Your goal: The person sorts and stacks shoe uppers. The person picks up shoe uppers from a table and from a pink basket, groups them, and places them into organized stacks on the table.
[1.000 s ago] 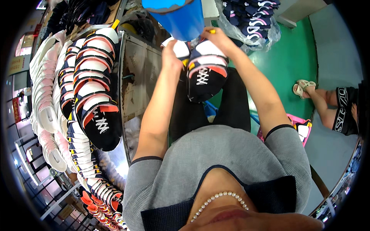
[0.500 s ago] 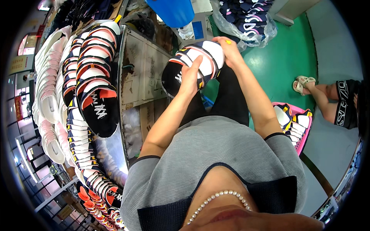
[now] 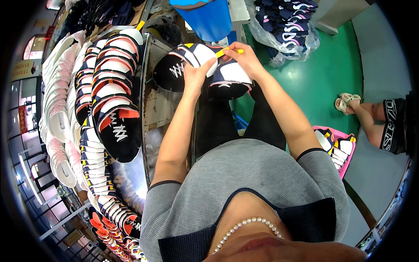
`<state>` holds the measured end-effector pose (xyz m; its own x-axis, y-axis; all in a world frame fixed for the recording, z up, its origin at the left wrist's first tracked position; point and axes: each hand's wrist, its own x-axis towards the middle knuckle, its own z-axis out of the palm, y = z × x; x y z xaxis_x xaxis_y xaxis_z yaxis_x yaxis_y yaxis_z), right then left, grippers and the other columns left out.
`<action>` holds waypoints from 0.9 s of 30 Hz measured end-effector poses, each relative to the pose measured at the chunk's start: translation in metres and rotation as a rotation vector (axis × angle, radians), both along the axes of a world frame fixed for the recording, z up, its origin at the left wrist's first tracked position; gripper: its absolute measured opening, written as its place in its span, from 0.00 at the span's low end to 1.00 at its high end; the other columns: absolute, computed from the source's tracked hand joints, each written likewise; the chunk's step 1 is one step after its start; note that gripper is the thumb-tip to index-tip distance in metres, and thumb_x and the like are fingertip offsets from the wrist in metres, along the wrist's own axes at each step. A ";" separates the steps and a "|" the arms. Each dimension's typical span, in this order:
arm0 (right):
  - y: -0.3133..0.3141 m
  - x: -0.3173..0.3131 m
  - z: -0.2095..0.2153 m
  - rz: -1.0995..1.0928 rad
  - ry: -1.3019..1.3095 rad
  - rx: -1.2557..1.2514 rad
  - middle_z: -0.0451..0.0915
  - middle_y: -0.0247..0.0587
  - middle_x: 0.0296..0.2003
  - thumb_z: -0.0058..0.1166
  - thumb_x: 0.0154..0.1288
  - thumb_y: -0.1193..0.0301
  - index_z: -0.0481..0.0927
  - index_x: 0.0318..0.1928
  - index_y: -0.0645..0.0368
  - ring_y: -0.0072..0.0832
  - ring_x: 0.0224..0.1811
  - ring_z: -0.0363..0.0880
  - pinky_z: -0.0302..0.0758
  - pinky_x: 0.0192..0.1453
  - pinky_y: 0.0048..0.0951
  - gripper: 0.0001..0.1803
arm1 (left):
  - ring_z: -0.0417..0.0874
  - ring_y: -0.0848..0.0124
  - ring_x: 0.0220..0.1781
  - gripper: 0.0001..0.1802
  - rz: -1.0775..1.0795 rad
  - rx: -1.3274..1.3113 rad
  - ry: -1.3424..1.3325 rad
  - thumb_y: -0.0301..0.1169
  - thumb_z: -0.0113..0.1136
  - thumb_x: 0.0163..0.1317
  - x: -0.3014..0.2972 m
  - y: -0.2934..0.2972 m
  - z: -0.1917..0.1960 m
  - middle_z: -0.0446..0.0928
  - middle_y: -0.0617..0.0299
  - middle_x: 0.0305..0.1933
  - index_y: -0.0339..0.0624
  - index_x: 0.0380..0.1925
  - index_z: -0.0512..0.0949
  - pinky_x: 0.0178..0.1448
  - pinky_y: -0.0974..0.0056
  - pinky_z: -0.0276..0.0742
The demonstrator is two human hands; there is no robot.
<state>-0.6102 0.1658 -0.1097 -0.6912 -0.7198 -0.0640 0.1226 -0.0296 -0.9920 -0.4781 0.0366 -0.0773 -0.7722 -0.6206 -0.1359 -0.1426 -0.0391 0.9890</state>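
Observation:
My left hand (image 3: 196,77) is closed around a shoe upper (image 3: 170,72) with a black toe part, white zigzag lacing and a white heel part. Its thumb lies on the white part. To its right, the fingers of my right hand (image 3: 245,59) are closed on a narrow yellow strip (image 3: 223,53) at the heel end of that upper. A second shoe upper (image 3: 228,83), navy, white and black, hangs just under my right hand, above my legs. I cannot tell whether the right fingers grip it too.
On the left table, nested rows of similar uppers (image 3: 114,89) stand beside rows of white-and-pink ones (image 3: 56,109). A blue bin (image 3: 205,21) is ahead, near a plastic bag (image 3: 310,41) of dark pieces. A pink basket (image 3: 349,159) holds uppers; a person's leg (image 3: 369,120) is at right.
The shoe uppers between my hands have come apart into two, one to the left and one under my right hand. My right hand has moved slightly left and down, onto the yellow strip.

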 end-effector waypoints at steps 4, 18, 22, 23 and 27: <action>-0.020 -0.021 -0.011 0.013 -0.315 -0.049 0.82 0.44 0.28 0.57 0.63 0.70 0.75 0.30 0.62 0.25 0.29 0.79 0.75 0.35 0.23 0.08 | 0.81 0.70 0.42 0.20 0.075 0.115 0.107 0.27 0.66 0.52 -0.030 -0.018 -0.011 0.80 0.58 0.44 0.33 0.45 0.77 0.49 0.68 0.73; 0.077 -0.063 -0.051 -0.539 -0.586 -0.010 0.77 0.43 0.30 0.59 0.63 0.57 0.76 0.34 0.64 0.31 0.27 0.77 0.77 0.31 0.34 0.19 | 0.79 0.64 0.50 0.24 0.246 0.086 0.025 0.34 0.63 0.58 0.048 0.038 0.007 0.78 0.54 0.49 0.32 0.52 0.71 0.57 0.60 0.73; 0.004 0.030 -0.033 -0.515 -0.449 0.043 0.74 0.32 0.25 0.57 0.64 0.59 0.74 0.25 0.58 0.21 0.29 0.67 0.66 0.36 0.25 0.17 | 0.78 0.72 0.46 0.30 0.030 -0.039 -0.026 0.33 0.65 0.58 0.042 0.081 -0.014 0.77 0.59 0.47 0.34 0.57 0.66 0.53 0.67 0.72; -0.005 0.043 -0.015 -0.609 -0.443 -0.054 0.74 0.32 0.25 0.57 0.64 0.57 0.73 0.23 0.56 0.20 0.28 0.65 0.64 0.35 0.25 0.19 | 0.78 0.67 0.49 0.26 0.132 0.091 0.093 0.33 0.69 0.52 0.035 0.080 -0.003 0.78 0.56 0.46 0.32 0.48 0.73 0.56 0.64 0.70; -0.009 0.051 0.003 -0.319 -0.649 -0.130 0.73 0.30 0.35 0.57 0.63 0.57 0.74 0.38 0.57 0.20 0.40 0.69 0.63 0.48 0.22 0.16 | 0.80 0.68 0.47 0.26 0.194 -0.050 0.071 0.27 0.71 0.47 0.029 0.051 0.003 0.79 0.55 0.46 0.31 0.48 0.74 0.52 0.66 0.73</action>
